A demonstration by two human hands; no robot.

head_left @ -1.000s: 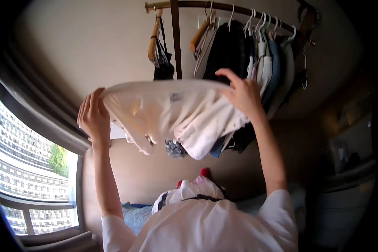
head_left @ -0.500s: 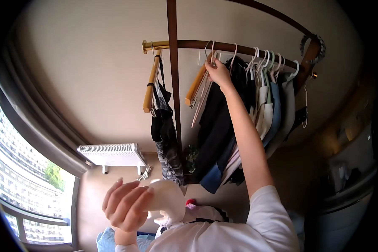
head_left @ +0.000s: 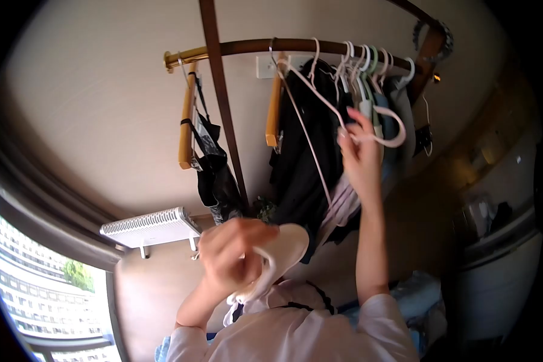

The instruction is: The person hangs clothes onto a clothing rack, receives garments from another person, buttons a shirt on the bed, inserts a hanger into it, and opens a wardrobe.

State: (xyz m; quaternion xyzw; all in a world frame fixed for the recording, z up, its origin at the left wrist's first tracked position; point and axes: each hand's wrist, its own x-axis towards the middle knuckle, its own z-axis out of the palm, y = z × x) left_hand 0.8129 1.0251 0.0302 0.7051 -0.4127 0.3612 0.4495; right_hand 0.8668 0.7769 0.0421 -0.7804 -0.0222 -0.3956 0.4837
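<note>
A pale pink hanger is in my right hand, gripped by the neck below its hook. It is off the rail and tilted, its hook pointing right and its long bar slanting down in front of dark clothes. My left hand, lower down and blurred, is closed on a cream-coloured garment with a smooth curved edge; its exact kind I cannot make out. A wooden hanger hangs from the brown rail, just left of the dark clothes.
Several garments on light hangers crowd the rail's right part. Left of the upright brown post, another wooden hanger carries a black strapped garment. A white heater stands by the wall, near the window.
My right hand has lifted the pink hanger off the rail and brought it down and right. My left hand has moved right and up with the cream garment. The view has shifted.
</note>
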